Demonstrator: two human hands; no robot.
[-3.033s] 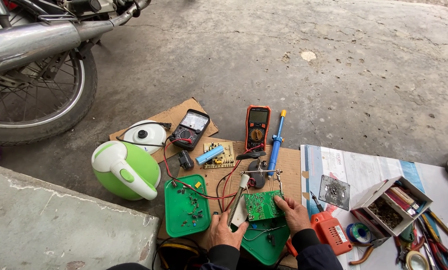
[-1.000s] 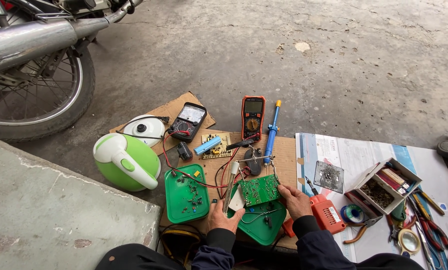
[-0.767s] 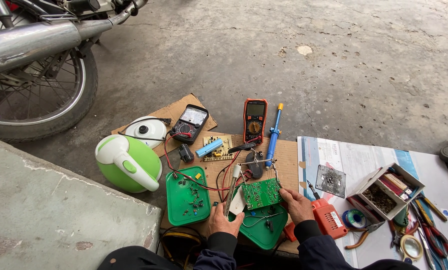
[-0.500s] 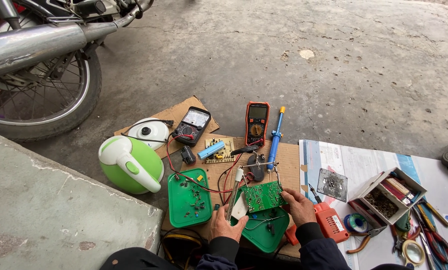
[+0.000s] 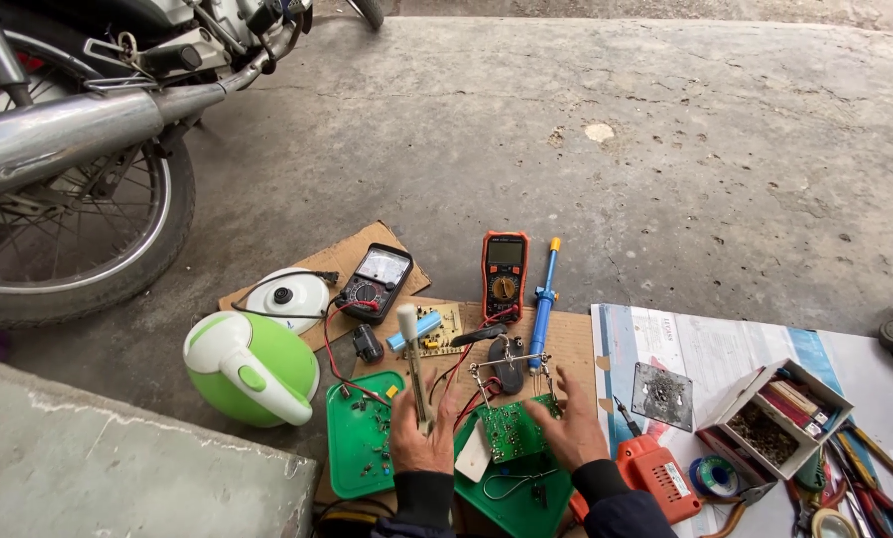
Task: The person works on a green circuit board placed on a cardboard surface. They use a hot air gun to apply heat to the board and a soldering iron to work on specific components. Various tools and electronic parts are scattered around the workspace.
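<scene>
**Board on the stand, iron in hand, nothing soldered that we can see**

Work sits at an early-to-middle stage, as we judge it. Our left hand (image 5: 421,438) has its fingers clamped on a soldering iron (image 5: 413,364), whose pale handle points up and away from us, just left of the green circuit board (image 5: 514,430). Our right hand (image 5: 571,428) rests at the board's right edge, fingers spread apart and holding nothing. The board itself lies tilted beneath the clips of a helping-hand stand (image 5: 506,364), so mounting looks done.

Behind the board, the orange multimeter (image 5: 505,276) and the blue desoldering pump (image 5: 543,304) lie untouched on the cardboard sheet (image 5: 576,339). Left of the board, a green tray (image 5: 362,448) holds loose parts, and the green kettle (image 5: 252,369) stands open-based beyond it. Whether any joint is finished, we cannot tell; reassembly is clearly left.
</scene>
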